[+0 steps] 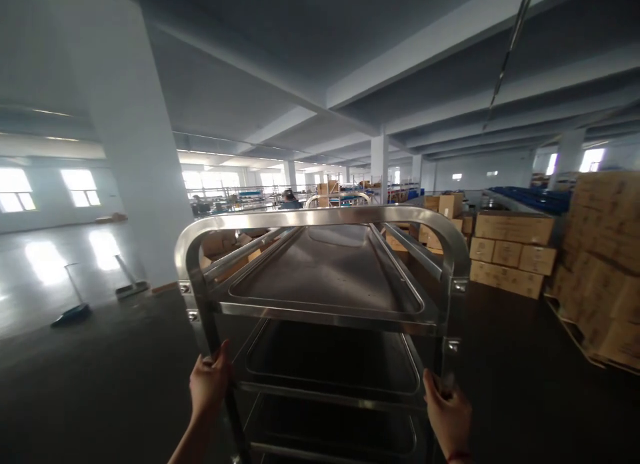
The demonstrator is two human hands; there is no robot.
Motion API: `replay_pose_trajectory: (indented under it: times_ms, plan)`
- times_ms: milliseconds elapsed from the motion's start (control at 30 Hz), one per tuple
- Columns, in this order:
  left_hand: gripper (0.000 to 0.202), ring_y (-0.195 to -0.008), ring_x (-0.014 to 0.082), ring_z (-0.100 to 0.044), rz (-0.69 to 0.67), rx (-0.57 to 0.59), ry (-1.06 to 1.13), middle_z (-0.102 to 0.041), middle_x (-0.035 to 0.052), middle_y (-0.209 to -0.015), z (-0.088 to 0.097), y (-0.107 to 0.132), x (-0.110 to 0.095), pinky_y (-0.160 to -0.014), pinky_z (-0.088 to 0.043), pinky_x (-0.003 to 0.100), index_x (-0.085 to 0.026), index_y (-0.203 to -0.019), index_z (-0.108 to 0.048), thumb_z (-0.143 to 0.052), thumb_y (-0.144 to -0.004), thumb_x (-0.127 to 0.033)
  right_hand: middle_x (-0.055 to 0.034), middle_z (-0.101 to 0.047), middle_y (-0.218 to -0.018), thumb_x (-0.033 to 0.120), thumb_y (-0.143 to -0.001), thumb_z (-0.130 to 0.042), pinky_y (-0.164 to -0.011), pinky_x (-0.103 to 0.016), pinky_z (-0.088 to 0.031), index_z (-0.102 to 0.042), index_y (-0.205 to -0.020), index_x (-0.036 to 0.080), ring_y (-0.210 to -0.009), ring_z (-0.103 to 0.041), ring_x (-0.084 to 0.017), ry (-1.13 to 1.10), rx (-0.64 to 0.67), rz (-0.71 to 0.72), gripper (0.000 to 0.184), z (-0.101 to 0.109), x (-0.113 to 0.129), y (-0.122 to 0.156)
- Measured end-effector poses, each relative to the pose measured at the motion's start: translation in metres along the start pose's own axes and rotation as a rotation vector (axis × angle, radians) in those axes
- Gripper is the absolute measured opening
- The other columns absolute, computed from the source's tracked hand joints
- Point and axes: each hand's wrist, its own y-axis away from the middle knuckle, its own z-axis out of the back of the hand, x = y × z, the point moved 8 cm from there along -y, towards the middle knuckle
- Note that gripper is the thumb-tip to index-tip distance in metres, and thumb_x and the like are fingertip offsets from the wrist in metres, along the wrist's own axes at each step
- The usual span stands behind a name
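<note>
A metal trolley [320, 216] with several tiered shelves stands straight in front of me. My left hand [210, 379] is wrapped round its left upright, below the top shelf [330, 271]. On the opposite side my right hand [447, 407] grips the right upright at about the level of the second shelf [330, 357]. Nothing lies on the top shelf apart from a few small dark specks. The lower shelves are in shadow, so their surfaces are hard to make out.
Stacked cartons [510, 254] stand to the right, with a taller carton stack [605, 251] on a pallet nearer me. A pillar [135, 151] rises at the left, near a dustpan [73, 314] and another long-handled dustpan [133, 289]. Racks and benches fill the background.
</note>
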Motion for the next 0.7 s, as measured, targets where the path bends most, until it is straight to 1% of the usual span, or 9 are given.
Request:
replay_pose_trajectory:
  times_ms: [67,133,200,300,433,533,600,667,700]
  plan:
    - [0.046,-0.065,0.0216,-0.055,-0.005,0.009,0.004,-0.058,0.0021,-0.061,0.001,-0.023,-0.002,-0.063,-0.037,0.031,-0.017,-0.061,-0.055,-0.058,-0.070,-0.062,-0.0093,-0.056,-0.049,0.068,-0.075,-0.042,-0.046,-0.031,-0.041,-0.061,-0.055,0.018,-0.047,-0.055,-0.022,-0.082,0.003,-0.179,0.056,-0.017,0.007,-0.004]
    - [0.046,-0.065,0.0212,-0.054,-0.016,0.009,0.002,-0.057,0.0019,-0.060,0.000,-0.042,-0.003,-0.063,-0.037,0.031,-0.017,-0.059,-0.055,-0.059,-0.070,-0.062,-0.0086,-0.057,-0.050,0.070,-0.068,-0.051,-0.048,-0.029,-0.043,-0.055,-0.050,0.019,-0.050,-0.058,-0.022,-0.181,0.006,-0.367,0.054,-0.034,0.007,-0.004]
    - [0.046,-0.064,0.0207,-0.053,-0.031,-0.003,-0.013,-0.055,0.0018,-0.059,-0.001,-0.056,-0.005,-0.063,-0.036,0.031,-0.017,-0.055,-0.054,-0.058,-0.071,-0.061,-0.0077,-0.057,-0.051,0.071,-0.063,-0.055,-0.050,-0.029,-0.043,-0.053,-0.050,0.018,-0.054,-0.060,-0.023,-0.243,0.024,-0.466,0.055,-0.050,0.010,-0.004]
    - [0.047,-0.064,0.0204,-0.053,-0.058,-0.010,-0.013,-0.054,0.0016,-0.058,-0.004,-0.076,-0.009,-0.064,-0.035,0.031,-0.018,-0.053,-0.052,-0.056,-0.073,-0.060,-0.0064,-0.057,-0.050,0.070,-0.064,-0.054,-0.054,-0.030,-0.042,-0.054,-0.051,0.018,-0.057,-0.060,-0.023,-0.236,0.028,-0.489,0.054,-0.065,0.021,-0.010]
    - [0.044,-0.062,0.0210,-0.054,-0.078,0.015,0.032,-0.055,0.0010,-0.058,-0.017,-0.112,-0.015,-0.064,-0.037,0.032,-0.018,-0.063,-0.053,-0.056,-0.072,-0.062,-0.0078,-0.058,-0.050,0.066,-0.061,-0.057,-0.056,-0.032,-0.041,-0.052,-0.046,0.018,-0.056,-0.059,-0.023,-0.161,-0.041,-0.551,0.051,-0.085,0.037,-0.019]
    - [0.045,-0.064,0.0218,-0.056,-0.067,0.045,0.026,-0.057,0.0006,-0.061,-0.030,-0.148,-0.015,-0.065,-0.039,0.033,-0.019,-0.070,-0.054,-0.055,-0.071,-0.064,-0.0086,-0.058,-0.049,0.065,-0.060,-0.056,-0.057,-0.033,-0.042,-0.053,-0.044,0.018,-0.056,-0.058,-0.023,-0.165,-0.029,-0.582,0.051,-0.119,0.047,-0.026]
    - [0.048,-0.064,0.0226,-0.057,-0.065,0.089,0.028,-0.058,0.0011,-0.063,-0.039,-0.169,-0.011,-0.065,-0.041,0.034,-0.019,-0.074,-0.054,-0.054,-0.069,-0.066,-0.0087,-0.057,-0.049,0.065,-0.060,-0.056,-0.058,-0.034,-0.043,-0.053,-0.043,0.018,-0.056,-0.057,-0.023,-0.171,-0.027,-0.580,0.050,-0.142,0.051,-0.034]
    - [0.052,-0.070,0.0248,-0.059,-0.125,0.162,0.070,-0.061,0.0029,-0.069,-0.049,-0.178,-0.008,-0.066,-0.045,0.036,-0.019,-0.080,-0.054,-0.053,-0.068,-0.069,-0.0081,-0.057,-0.049,0.064,-0.061,-0.056,-0.057,-0.033,-0.043,-0.052,-0.045,0.018,-0.057,-0.057,-0.023,-0.173,-0.040,-0.596,0.049,-0.161,0.048,-0.045]
    - [0.052,-0.076,0.0261,-0.061,-0.166,0.194,0.099,-0.063,0.0043,-0.077,-0.055,-0.176,-0.006,-0.067,-0.047,0.037,-0.020,-0.086,-0.054,-0.052,-0.068,-0.069,-0.0072,-0.056,-0.049,0.063,-0.061,-0.056,-0.055,-0.032,-0.043,-0.052,-0.045,0.018,-0.056,-0.056,-0.022,-0.192,-0.031,-0.594,0.048,-0.169,0.045,-0.052]
